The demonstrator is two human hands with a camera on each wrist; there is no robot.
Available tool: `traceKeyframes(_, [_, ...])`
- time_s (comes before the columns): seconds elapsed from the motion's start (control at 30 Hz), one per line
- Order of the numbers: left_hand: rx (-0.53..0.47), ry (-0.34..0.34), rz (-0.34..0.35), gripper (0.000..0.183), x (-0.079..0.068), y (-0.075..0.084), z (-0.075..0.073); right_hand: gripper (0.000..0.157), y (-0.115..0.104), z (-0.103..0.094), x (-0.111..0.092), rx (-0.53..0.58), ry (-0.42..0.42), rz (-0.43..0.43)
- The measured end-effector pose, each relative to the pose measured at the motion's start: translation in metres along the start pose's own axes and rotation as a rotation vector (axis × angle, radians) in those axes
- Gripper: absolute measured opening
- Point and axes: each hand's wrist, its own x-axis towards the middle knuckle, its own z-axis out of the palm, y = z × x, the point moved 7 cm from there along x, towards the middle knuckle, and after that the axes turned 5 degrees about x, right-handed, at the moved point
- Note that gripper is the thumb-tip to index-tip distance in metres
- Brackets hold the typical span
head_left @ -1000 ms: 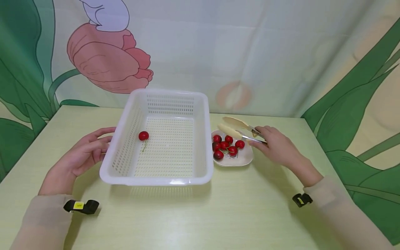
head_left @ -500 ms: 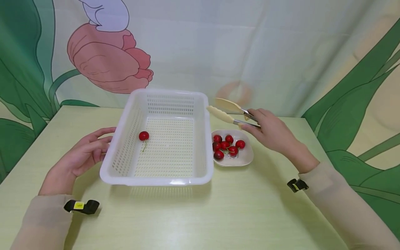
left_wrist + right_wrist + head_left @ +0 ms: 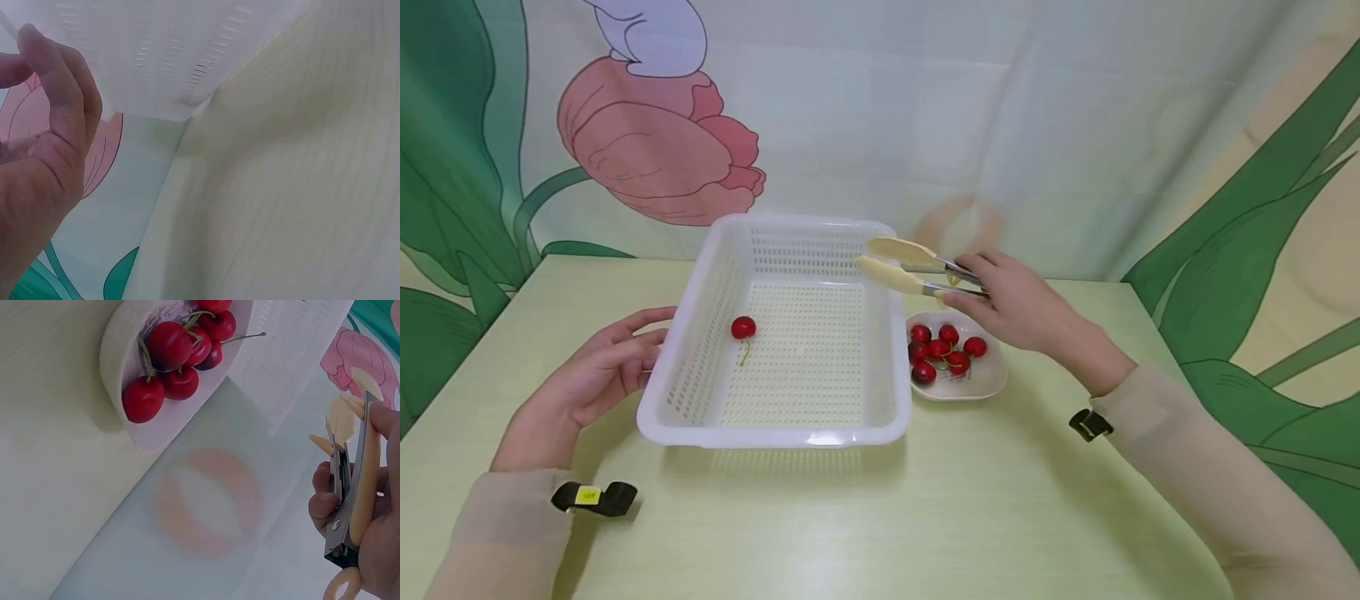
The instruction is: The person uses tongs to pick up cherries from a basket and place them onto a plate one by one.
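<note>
A white perforated plastic basket (image 3: 775,437) stands on the table, with one red cherry (image 3: 743,327) on its stem lying inside toward the left. My left hand (image 3: 598,371) is at the basket's left wall, fingers loosely bent under the rim; whether they touch it I cannot tell. My right hand (image 3: 1022,304) grips metal tongs (image 3: 891,276) with cream tips. The tips are spread over the basket's back right rim, and I see nothing between them. Below that hand, a small white dish (image 3: 988,377) holds several cherries (image 3: 957,362), clearer in the right wrist view, where stems show.
The pale wood-grain table (image 3: 1000,500) runs in front of the basket and dish. Directly behind its back edge hangs a printed curtain (image 3: 835,108) with a flower and leaves. The dish sits close against the basket's right side.
My right hand has lifted the tongs up from above the dish and carried them left to the basket's rim. The left hand, basket and cherries stay in place.
</note>
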Motion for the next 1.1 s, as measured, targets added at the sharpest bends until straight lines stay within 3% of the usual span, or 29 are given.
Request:
traceKeyframes(0.3, [-0.005,0.004,-0.004,0.045,-0.002,0.002,-0.001,0.048,-0.020,0.013,0.025,-0.094,-0.059,-0.024])
traceKeyframes(0.53, [-0.032,-0.005,0.004,0.045,-0.002,0.002,-0.002,0.050,-0.042,0.030,0.044,-0.200,-0.127,-0.104])
traceKeyframes(0.87, [-0.040,-0.003,-0.007,0.045,-0.002,0.000,-0.001,0.054,-0.067,0.053,0.060,-0.303,-0.143,-0.171])
traceKeyframes(1.1, [-0.031,0.008,-0.008,0.045,-0.001,-0.002,-0.001,0.049,-0.077,0.065,0.072,-0.335,-0.171,-0.152])
